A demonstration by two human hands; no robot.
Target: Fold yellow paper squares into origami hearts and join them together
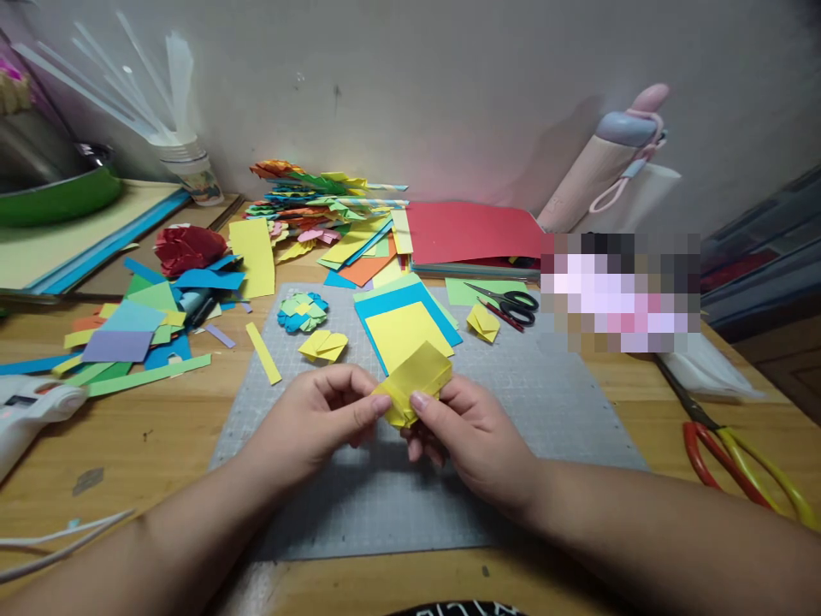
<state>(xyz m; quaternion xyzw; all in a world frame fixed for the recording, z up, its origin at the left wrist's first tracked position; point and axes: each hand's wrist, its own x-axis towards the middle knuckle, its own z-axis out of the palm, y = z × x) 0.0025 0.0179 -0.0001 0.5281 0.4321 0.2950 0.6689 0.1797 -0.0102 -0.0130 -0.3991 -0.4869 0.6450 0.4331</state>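
Between my two hands is a folded piece of yellow paper (420,372), held above the grey cutting mat (513,505). My left hand (337,406) pinches its left edge between thumb and fingers. On the other side, my right hand (465,419) grips it with the thumb on top and fingers underneath. Just behind it lie square sheets of yellow paper (398,329) and blue paper (442,321). Two folded yellow pieces rest on the mat, a left one (324,346) and a right one (483,323). A blue and green paper flower (303,313) sits at the mat's back left.
Black scissors (516,306) lie at the mat's back right; larger red and yellow scissors (724,453) are further right. Paper scraps (121,342) and a white glue gun (32,411) occupy the left. Behind are finished paper crafts (327,205), red paper (475,233) and a leaning bottle (596,154).
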